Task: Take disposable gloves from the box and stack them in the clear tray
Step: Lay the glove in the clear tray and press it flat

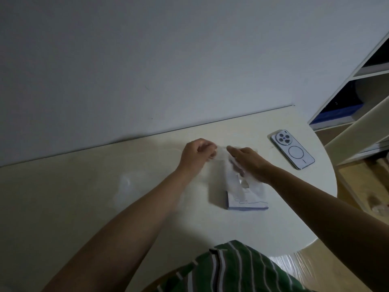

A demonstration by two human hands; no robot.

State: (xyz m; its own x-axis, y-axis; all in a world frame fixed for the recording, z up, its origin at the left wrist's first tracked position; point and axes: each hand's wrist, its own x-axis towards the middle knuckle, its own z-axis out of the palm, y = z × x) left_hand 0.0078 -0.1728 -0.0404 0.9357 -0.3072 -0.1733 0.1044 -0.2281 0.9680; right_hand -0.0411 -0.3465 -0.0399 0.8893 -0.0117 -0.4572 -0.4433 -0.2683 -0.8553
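Observation:
A white glove box [248, 202] with a pale blue edge lies flat on the cream table, and thin plastic sticks up out of its top slot. Just above and behind the box, a see-through disposable glove [220, 165] hangs stretched between my two hands. My left hand [197, 153] pinches the glove's left top corner with curled fingers. My right hand [247, 163] pinches its right top edge and partly covers the box. The clear tray [126, 183] shows only as faint glints on the table left of my left forearm; its outline is hard to make out.
A pale blue phone [292, 149] lies face down at the right, near the table's rounded edge. A white wall runs along the back of the table [84, 207]. White shelving [357, 98] stands beyond the right edge. My green striped clothing fills the bottom.

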